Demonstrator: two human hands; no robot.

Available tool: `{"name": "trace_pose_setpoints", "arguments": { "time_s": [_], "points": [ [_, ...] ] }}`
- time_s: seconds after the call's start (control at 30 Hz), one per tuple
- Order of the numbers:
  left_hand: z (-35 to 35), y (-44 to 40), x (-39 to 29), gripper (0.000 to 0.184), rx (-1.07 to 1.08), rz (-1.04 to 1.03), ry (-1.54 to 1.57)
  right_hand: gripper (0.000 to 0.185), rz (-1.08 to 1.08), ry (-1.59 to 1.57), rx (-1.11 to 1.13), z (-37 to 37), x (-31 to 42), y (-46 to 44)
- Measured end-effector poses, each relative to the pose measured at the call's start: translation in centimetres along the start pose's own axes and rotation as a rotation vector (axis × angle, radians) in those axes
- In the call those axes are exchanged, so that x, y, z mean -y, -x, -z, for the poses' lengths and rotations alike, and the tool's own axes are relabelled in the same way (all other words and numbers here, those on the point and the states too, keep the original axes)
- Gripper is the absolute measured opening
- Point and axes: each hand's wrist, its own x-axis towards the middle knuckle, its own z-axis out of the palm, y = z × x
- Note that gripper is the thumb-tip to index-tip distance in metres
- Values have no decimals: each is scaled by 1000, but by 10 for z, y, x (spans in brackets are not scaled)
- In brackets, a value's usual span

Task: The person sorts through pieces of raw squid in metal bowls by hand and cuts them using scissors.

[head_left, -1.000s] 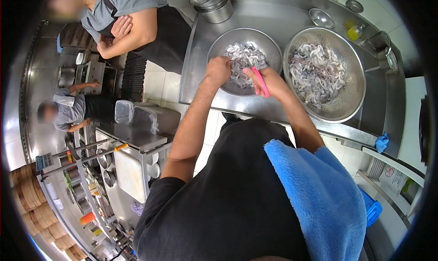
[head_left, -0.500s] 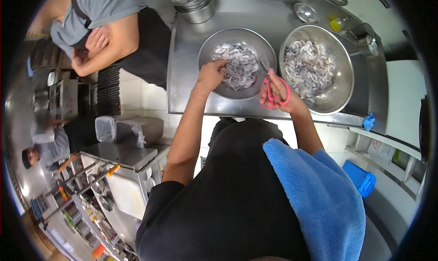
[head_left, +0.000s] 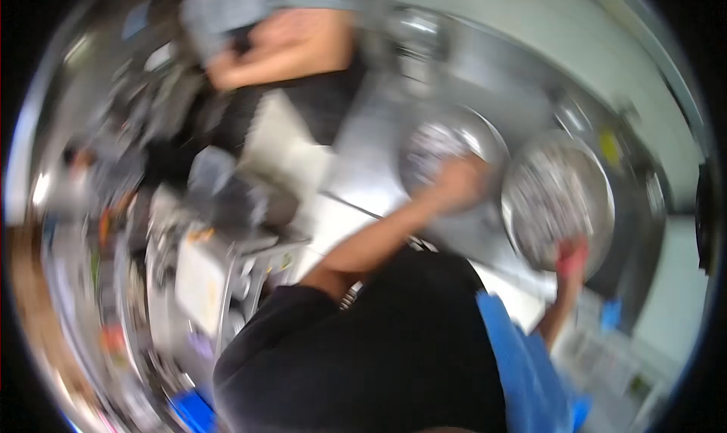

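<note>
- Evidently, sight is hampered by heavy blur; the spread of the fingers on the bare left hand (head_left: 460, 183) cannot be told, nor whether anything is pinched by them. It is placed over the near right part of a smaller round silver metal bowl (head_left: 482, 132).
- In that bowl, a whitish-grey, moist-looking heap of pieces (head_left: 433, 143) is held. Pieces could be dragged over the rim if the hand were drawn back with some clinging to it.
- By the bare right hand (head_left: 569, 266), at the near edge of a larger round silver metal basin (head_left: 603, 206), a pinkish-red object (head_left: 573, 250) is shown, too smeared to be identified. How firmly it is gripped cannot be told; if it were loosely held with wet fingers, it could be dropped among the second whitish-grey heap (head_left: 547, 194) lying in the basin.
- Either vessel could be nudged along the smooth grey steel counter (head_left: 367, 177) if its rim were knocked by a wrist; the two are set close together, so one could be pushed against the other.
- Over the wearer's right side a fluffy-looking blue cloth (head_left: 522, 350) is draped; its edge could be trailed into the basin if a deep lean were made.
</note>
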Motion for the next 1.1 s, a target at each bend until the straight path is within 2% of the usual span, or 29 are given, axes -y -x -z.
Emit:
{"name": "trace_pose_setpoints", "arguments": {
  "time_s": [0.03, 0.07, 0.1, 0.13, 0.17, 0.3, 0.33, 0.43, 0.5, 0.53, 0.57, 0.6, 0.63, 0.67, 0.7, 0.73, 0.77, 0.8, 0.87, 0.93, 1.0, 1.1],
  "points": [
    [-2, -9, -14, 26, -72, 58, 98, 41, 39, -11, -2, 11, -27, -9],
    [4, -20, -31, 24, 7, 85, 55, 40, 78, -13, -26, 19, -52, -23],
    [-19, -31, -42, 23, -24, 106, 36, 40, 114, -34, -46, 31, -79, -39],
    [-35, -40, -52, 24, -66, -13, -66, 47, 216, 265, -81, 22, -35, -15],
    [-51, -49, -61, 26, -82, -54, -128, 43, 189, 410, -130, 19, -22, -8],
    [-104, -77, -88, 24, -105, -235, -227, 47, 436, 625, -147, 7, -7, 11],
    [-111, -86, -98, 27, 13, -200, -296, 45, 536, 582, -165, 0, -1, 17],
    [-156, -112, -104, 29, 48, -187, -290, 43, 446, 685, -139, 5, -6, 16],
    [-174, -113, -101, 30, 85, -209, -327, 40, 404, 571, -160, 6, -13, 14],
    [-191, -116, -97, 35, 135, -130, -356, 39, 341, 536, -192, 7, -18, 12],
    [-185, -114, -103, 40, 185, -51, -388, 34, 358, 469, -133, 9, -16, 11],
    [-185, -112, -105, 39, 307, -75, -409, 29, 485, 255, -204, 3, -36, 11],
    [-215, -116, -96, 40, 167, 81, -283, 26, 320, 348, -142, 7, -22, 18],
    [-182, -120, -109, 36, 365, 27, -413, 27, 264, 323, -159, 5, -18, 21],
    [-152, -125, -122, 33, 565, -58, -530, 30, 417, 358, -212, 6, -21, 18],
    [-122, -130, -137, 33, 750, -158, -613, 33, 359, 412, -255, 7, 7, 26],
    [-104, -133, -141, 33, 754, -134, -523, 34, 336, 446, -221, 13, 17, 25],
    [-102, -143, -140, 35, 785, -137, -530, 34, 305, 342, -226, 18, 11, 19],
    [-93, -156, -138, 33, 738, -100, -357, 32, 232, 111, -233, 17, 4, 16],
    [-89, -145, -149, 29, 535, -112, -423, 31, 157, -120, -257, 11, 18, 34],
    [-97, -153, -158, 21, 381, -140, -371, 30, 109, -116, -235, 14, 26, 35],
    [-126, -154, -165, 22, 235, -248, -153, 29, 119, -99, -244, 12, 24, 35]
  ]
}}
